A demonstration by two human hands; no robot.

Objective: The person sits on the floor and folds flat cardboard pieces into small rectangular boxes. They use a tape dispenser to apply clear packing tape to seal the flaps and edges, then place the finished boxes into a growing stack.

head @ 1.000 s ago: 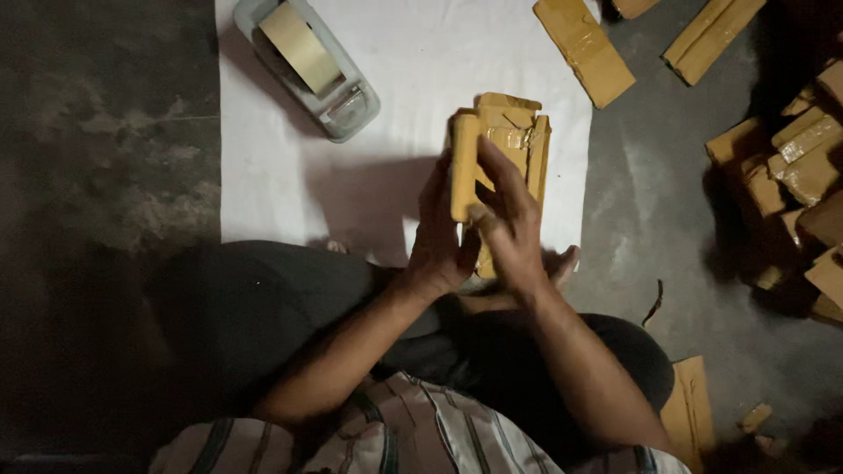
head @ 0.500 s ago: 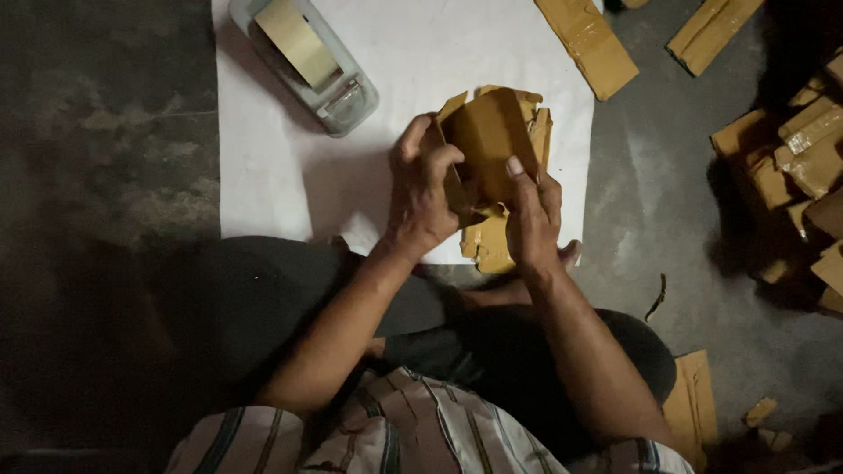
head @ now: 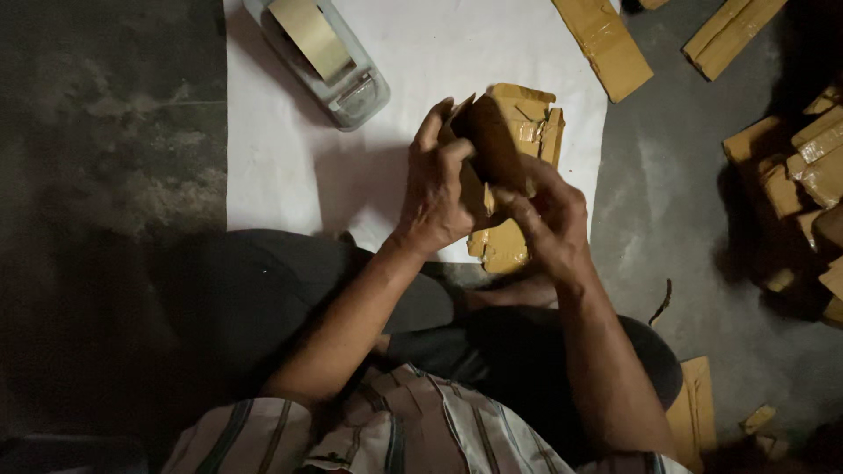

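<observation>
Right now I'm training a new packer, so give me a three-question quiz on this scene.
1. True or false: both hands grip the brown cardboard piece.
2. The tape dispenser rests on: A) white sheet B) bare floor C) the lap.
3. On which side of the picture is the heap of brown packets?

Key: 1 true: left hand and right hand hold it. 2 A, the white sheet. 3 The right.

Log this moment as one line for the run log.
left hand: grips brown packet | right hand: grips same packet | tape dispenser on white sheet
</observation>
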